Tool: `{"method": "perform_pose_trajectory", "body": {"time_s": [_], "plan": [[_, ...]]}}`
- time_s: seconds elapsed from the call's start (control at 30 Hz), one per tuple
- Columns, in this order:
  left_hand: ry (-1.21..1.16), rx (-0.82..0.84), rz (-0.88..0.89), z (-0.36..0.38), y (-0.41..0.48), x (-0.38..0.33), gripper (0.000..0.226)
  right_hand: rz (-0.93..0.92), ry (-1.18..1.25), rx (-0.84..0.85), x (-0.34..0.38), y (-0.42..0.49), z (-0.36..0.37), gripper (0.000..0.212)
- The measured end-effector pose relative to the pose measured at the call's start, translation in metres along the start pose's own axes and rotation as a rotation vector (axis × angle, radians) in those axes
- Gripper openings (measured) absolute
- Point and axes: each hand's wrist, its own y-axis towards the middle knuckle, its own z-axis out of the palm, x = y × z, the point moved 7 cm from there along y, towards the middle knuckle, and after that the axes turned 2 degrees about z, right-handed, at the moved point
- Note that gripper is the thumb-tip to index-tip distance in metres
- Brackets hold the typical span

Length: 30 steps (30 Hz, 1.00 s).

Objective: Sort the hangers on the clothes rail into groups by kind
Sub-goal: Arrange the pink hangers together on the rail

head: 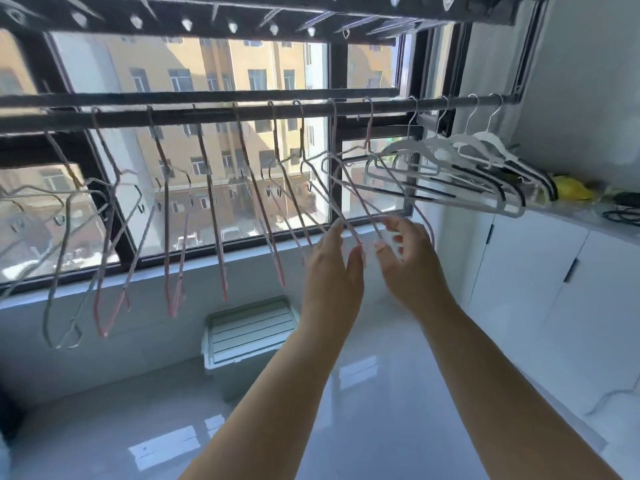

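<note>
Both hands are raised beneath the clothes rail [242, 114] with fingers spread and nothing clamped. I see the left hand [334, 268] flat, fingertips brushing the lower edge of a pink wire hanger [349, 188]; the right hand [408, 258] is cupped just beside it, fingers apart, and I cannot tell whether it touches the wire. The rail runs left to right across the window [207, 168]. Thin pink hangers [214, 216] hang along its left and middle stretch, their long axes swung steeply downward. A few grey wire hangers [65, 258] hang at far left. White hangers [460, 168] are bunched at the right end, fanned toward the white desk [571, 216], where a yellow item [571, 190] lies. A green bin [249, 337] stands on the floor below.
</note>
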Motion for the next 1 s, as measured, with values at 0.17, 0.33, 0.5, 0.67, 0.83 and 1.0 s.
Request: {"method": "perform_pose_trajectory", "body": {"time_s": [0.17, 0.33, 0.5, 0.67, 0.83, 1.0], "plan": [[0.096, -0.010, -0.204, 0.046, 0.036, 0.002, 0.059, 0.003, 0.002, 0.178, -0.030, 0.064, 0.006, 0.043], [0.176, -0.088, -0.429, 0.069, 0.056, 0.028, 0.062, 0.090, 0.104, 0.454, -0.052, 0.094, 0.036, 0.048], [0.030, -0.222, -0.518, 0.072, 0.058, 0.049, 0.046, 0.153, 0.329, 0.484, -0.056, 0.105, 0.058, 0.046], [0.098, -0.353, -0.465, 0.067, 0.062, 0.045, 0.038, 0.221, 0.581, 0.564, -0.052, 0.105, 0.069, 0.032], [0.194, -0.367, -0.417, 0.062, 0.069, 0.041, 0.040, 0.238, 0.661, 0.459, -0.053, 0.111, 0.074, 0.032], [0.213, -0.356, -0.375, 0.062, 0.071, 0.038, 0.041, 0.213, 0.641, 0.378, -0.058, 0.113, 0.076, 0.035]]}}
